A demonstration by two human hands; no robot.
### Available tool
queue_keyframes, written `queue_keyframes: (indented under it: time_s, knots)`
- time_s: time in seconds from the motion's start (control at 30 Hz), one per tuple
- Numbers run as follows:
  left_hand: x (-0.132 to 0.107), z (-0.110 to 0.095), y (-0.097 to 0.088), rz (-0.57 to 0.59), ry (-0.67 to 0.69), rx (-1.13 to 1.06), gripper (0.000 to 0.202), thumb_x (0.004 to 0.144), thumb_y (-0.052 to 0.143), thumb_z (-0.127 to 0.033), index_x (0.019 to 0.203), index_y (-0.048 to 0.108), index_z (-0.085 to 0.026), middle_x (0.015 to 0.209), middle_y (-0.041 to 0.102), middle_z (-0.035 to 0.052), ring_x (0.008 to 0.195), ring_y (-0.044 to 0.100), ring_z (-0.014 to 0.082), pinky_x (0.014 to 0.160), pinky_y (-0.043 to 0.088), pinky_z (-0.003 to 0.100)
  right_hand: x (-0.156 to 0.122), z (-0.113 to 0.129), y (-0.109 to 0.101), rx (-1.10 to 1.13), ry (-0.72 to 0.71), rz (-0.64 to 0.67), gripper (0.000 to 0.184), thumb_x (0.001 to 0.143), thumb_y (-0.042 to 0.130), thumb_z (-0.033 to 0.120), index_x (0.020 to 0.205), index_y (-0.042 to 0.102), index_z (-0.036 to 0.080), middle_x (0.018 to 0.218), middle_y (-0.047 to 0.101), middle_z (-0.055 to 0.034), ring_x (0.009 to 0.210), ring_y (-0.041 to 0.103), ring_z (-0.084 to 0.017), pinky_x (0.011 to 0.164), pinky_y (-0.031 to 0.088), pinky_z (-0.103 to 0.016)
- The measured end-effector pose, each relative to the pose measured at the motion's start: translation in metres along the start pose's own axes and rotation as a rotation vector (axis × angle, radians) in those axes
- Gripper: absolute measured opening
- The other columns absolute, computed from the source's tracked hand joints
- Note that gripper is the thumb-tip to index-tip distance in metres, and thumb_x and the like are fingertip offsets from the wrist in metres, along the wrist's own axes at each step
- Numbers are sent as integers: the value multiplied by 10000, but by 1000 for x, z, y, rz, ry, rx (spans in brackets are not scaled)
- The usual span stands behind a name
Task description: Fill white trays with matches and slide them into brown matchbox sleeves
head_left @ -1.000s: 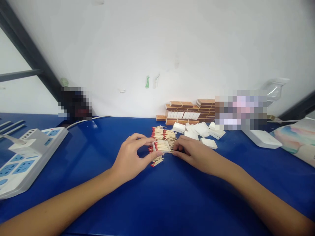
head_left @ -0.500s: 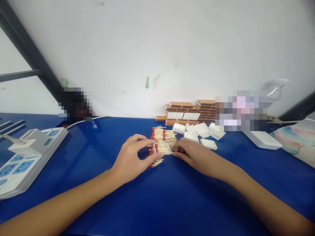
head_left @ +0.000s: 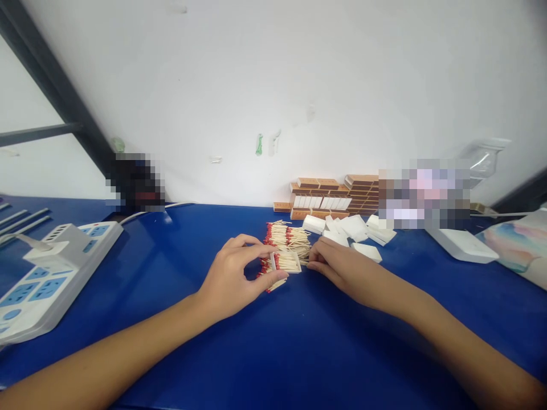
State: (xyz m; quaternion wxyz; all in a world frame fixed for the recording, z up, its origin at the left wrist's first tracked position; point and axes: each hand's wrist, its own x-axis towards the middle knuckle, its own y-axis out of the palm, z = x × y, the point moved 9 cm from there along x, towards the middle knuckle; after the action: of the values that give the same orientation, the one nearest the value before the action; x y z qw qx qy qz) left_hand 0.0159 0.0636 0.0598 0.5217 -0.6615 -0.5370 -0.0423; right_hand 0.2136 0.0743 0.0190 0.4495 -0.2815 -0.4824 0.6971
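Note:
A small white matchbox tray (head_left: 286, 262), filled with red-tipped matches, rests on the blue table (head_left: 273, 341). My left hand (head_left: 233, 278) pinches its left end between thumb and forefinger. My right hand (head_left: 337, 265) has its fingertips closed against the tray's right end. Just behind the tray lies a loose pile of matches (head_left: 287, 236). A few stray matches (head_left: 274, 284) lie under my left thumb.
Several empty white trays (head_left: 350, 230) lie right of the pile. Brown matchbox sleeves (head_left: 329, 195) are stacked against the wall. A white power strip (head_left: 47, 273) sits at the left, a white flat box (head_left: 464, 245) and a colourful pad (head_left: 519, 245) at the right.
Both hands stay on the tray with only small finger movements; the view has shifted slightly.

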Motion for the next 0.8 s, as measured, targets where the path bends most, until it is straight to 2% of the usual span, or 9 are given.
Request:
queue_keyframes:
  time_s: [0.43,0.63,0.8]
  knots:
    - [0,4,2,-3,-17,-5,357,849,850,-438,1128,783,-226,1059,759,82,984,716,244,895,598,439,4,-6,-10,48,16,-80,182,1077,448,321,962,558,231,922,683,-28,782,604,-186,694,416,-308]
    - [0,6,3,5,-37,-3,362,840,858,-434,1130,787,-229,1068,757,86,995,717,246,900,604,433,1,10,-12,40,23,-88,183,1055,485,300,930,589,219,909,692,-37,778,603,-189,697,413,-309]
    - [1,8,-3,-44,-74,3,362,862,835,-447,1134,785,-213,1048,749,89,974,724,245,888,615,438,-1,22,0,-35,51,-16,188,1038,509,274,874,577,211,889,690,-50,756,595,-195,655,389,-313]
